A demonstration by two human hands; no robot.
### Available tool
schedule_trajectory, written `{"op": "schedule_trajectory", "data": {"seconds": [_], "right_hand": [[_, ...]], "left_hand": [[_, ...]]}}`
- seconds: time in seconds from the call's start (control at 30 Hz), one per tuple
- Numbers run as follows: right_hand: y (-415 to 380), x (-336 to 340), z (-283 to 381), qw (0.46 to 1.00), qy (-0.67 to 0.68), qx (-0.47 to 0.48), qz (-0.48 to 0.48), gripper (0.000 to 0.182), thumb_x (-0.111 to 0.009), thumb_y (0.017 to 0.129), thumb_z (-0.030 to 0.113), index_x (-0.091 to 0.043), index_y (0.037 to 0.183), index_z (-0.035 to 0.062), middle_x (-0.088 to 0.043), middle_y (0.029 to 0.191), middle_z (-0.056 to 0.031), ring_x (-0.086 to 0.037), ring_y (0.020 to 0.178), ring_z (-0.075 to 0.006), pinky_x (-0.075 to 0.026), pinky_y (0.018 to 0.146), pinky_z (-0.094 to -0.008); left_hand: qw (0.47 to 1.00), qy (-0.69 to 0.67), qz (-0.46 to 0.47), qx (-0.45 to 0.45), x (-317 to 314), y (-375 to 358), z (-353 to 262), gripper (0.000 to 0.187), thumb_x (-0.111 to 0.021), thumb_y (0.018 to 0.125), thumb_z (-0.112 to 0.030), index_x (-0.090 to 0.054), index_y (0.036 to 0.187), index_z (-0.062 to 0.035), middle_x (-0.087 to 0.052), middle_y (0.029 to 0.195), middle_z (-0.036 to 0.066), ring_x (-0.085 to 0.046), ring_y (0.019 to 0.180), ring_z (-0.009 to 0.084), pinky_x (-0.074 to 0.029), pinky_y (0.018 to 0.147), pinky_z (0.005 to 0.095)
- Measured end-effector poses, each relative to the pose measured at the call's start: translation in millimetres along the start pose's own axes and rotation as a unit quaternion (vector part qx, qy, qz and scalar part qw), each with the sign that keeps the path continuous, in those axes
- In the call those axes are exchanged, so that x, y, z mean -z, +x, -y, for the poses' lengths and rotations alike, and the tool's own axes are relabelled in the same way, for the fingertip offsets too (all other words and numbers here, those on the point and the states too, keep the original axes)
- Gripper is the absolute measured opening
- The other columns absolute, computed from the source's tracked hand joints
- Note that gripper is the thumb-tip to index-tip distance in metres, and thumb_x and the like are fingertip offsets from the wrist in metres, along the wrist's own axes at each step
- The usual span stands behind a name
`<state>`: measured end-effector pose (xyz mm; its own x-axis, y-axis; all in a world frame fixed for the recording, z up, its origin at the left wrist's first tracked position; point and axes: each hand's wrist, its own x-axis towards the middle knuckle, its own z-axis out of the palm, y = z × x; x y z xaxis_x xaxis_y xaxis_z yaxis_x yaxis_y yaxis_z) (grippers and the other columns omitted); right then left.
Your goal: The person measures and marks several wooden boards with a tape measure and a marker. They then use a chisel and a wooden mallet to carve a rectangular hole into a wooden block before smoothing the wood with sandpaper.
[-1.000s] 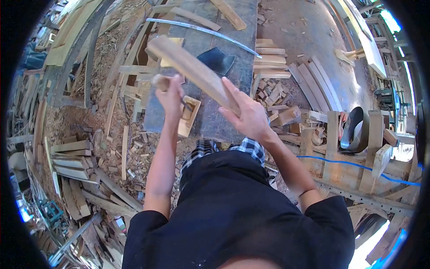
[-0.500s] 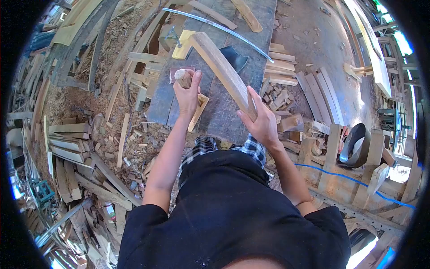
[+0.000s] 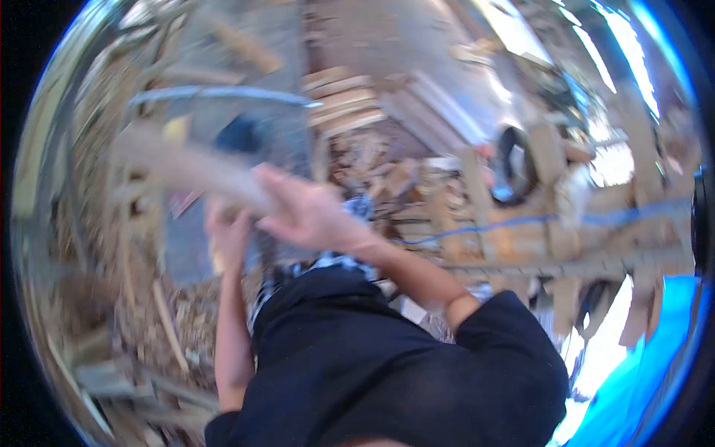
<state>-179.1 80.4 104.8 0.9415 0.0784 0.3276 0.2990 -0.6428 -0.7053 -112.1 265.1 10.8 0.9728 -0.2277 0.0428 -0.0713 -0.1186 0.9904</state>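
Note:
The view is smeared by motion. My right hand (image 3: 313,214) is closed around the near end of a long wooden board (image 3: 186,170), which slants away to the upper left over the dark workbench (image 3: 186,257). Just left of it and below the board, my left hand (image 3: 228,232) has its fingers curled; blur hides what is in them. Beyond the board on the bench lie a black sheet piece (image 3: 240,134), a pale yellow wood block (image 3: 177,128) and a long thin curved-looking strip (image 3: 223,92).
Stacked wood pieces (image 3: 344,100) and a heap of offcuts (image 3: 372,160) lie right of the bench. Farther right are upright timbers, a dark round band (image 3: 514,165) and a blue hose or cord (image 3: 484,228). Wood scraps (image 3: 201,320) cover the ground at left.
The view has swung right, so the bench sits farther left. My hands have come closer together, and the board now lies flatter across the view. The short wooden piece in my left hand no longer shows.

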Motion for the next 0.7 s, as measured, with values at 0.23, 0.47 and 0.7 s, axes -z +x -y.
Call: {"op": "schedule_trajectory", "data": {"seconds": [0.23,0.47,0.7], "right_hand": [[2,6,25,0.993,-0.005,-0.076,0.088,0.075,-0.069,0.082,0.036,-0.037,0.144,0.0089,-0.063,0.108,-0.0220,-0.064,0.090,-0.0399,-0.053,0.076,-0.0435],[-16,-33,-38,0.987,0.000,-0.158,0.022,0.074,-0.067,0.083,0.042,-0.035,0.143,0.0136,-0.064,0.108,-0.0219,-0.065,0.089,-0.0418,-0.052,0.076,-0.0485],[12,-75,-109,0.940,0.042,-0.334,0.047,0.077,-0.063,0.083,0.039,-0.025,0.145,0.0118,-0.065,0.105,-0.0254,-0.063,0.097,-0.0446,-0.049,0.084,-0.0512]], "left_hand": [[0.978,0.012,-0.192,-0.083,13,-6,14,0.028,-0.063,0.092,-0.011,-0.055,0.114,0.0041,-0.060,0.098,0.007,-0.057,0.083,0.0146,-0.048,0.072,0.0285],[0.973,0.077,-0.204,-0.079,29,-8,5,0.033,-0.062,0.097,-0.023,-0.052,0.073,-0.0010,-0.047,0.062,0.000,-0.041,0.056,0.0097,-0.035,0.052,0.0289],[0.982,0.040,-0.170,-0.073,22,-9,10,0.032,-0.064,0.095,-0.021,-0.052,0.074,-0.0004,-0.047,0.064,0.001,-0.042,0.056,0.0108,-0.034,0.051,0.0296]]}}
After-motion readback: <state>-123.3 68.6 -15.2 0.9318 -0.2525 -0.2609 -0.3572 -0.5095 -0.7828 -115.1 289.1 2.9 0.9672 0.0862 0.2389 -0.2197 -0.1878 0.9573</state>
